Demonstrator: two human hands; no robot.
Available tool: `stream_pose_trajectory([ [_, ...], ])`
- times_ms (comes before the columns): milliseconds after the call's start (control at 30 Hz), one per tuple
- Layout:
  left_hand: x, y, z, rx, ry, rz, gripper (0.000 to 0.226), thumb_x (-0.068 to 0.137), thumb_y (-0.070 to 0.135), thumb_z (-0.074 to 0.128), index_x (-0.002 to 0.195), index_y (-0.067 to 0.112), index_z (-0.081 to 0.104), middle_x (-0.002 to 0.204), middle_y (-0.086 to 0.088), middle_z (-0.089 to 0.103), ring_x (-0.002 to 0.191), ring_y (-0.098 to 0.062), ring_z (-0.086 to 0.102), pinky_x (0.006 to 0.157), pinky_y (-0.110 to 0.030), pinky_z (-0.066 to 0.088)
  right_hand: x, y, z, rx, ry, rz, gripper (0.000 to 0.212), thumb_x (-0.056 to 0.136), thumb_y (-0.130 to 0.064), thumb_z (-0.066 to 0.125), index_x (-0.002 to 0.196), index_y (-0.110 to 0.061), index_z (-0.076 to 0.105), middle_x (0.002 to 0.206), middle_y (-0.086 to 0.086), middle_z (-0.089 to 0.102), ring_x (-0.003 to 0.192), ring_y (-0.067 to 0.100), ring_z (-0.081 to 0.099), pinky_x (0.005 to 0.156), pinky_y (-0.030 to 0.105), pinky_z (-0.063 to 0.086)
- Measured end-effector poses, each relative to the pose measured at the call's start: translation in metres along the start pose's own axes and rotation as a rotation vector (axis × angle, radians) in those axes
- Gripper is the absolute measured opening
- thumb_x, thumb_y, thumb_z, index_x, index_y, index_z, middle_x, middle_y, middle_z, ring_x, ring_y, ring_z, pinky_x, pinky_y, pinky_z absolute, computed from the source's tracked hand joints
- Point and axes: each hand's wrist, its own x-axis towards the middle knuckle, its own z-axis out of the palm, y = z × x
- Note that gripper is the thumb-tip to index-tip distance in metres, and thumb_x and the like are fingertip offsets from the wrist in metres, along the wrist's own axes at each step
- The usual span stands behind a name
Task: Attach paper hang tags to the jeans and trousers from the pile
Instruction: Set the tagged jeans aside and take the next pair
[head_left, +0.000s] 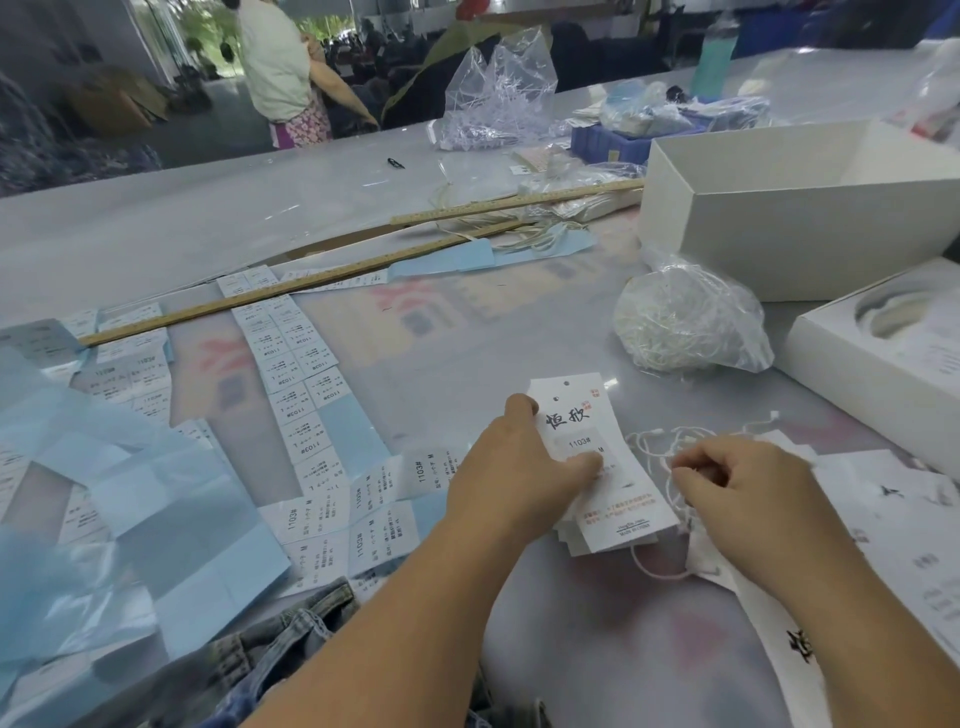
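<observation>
Head view: left hand (519, 467) holds stack of hang tags (597, 467) on tabletop (467, 338), thumb pressing top tag. Right hand (748, 493) pinches white strings (670, 441) just beside tags. Jeans (280, 639) at near edge

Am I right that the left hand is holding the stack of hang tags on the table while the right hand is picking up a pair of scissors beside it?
Not quite. In the head view the left hand does hold the stack of hang tags on the table, but the right hand pinches white strings, not scissors.
</observation>
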Motion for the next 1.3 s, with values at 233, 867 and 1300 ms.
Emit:
stream_pose_trajectory([
  [233, 0.001, -0.002, -0.002, -0.154, -0.05, -0.048, 0.077, 0.072, 0.042, 0.084, 0.133, 0.029, 0.038, 0.102, 0.009, 0.062, 0.092, -0.013, 0.064, 0.068, -0.031, 0.051, 0.004, -0.004, 0.012, -0.119, -0.065, -0.047, 0.014, 0.085, -0.018, 0.063, 0.085, -0.031, 0.07, 0.076, -0.013, 0.061, 0.07, 0.007, 0.058, 0.069, 0.033, 0.052],
  [867, 0.011, -0.01, -0.007, -0.317, 0.048, 0.006, 0.084, 0.08, 0.013, 0.077, 0.147, 0.035, 0.031, 0.083, 0.013, 0.06, 0.066, 0.008, 0.06, 0.04, -0.004, 0.037, 0.005, -0.009, -0.001, -0.242, -0.229, -0.111, 0.022, 0.075, -0.012, 0.064, 0.067, -0.032, 0.069, 0.076, -0.014, 0.062, 0.078, 0.006, 0.059, 0.067, 0.023, 0.046],
  [1300, 0.008, -0.002, -0.01, -0.457, 0.046, 0.133, 0.037, 0.092, 0.018, 0.064, 0.126, 0.031, 0.059, 0.095, 0.005, 0.071, 0.081, -0.009, 0.07, 0.06, -0.021, 0.056, 0.003, -0.017, -0.008, 0.383, 0.147, -0.065, 0.013, 0.083, -0.016, 0.068, 0.071, -0.021, 0.065, 0.069, -0.007, 0.072, 0.068, 0.013, 0.067, 0.067, 0.033, 0.054],
])
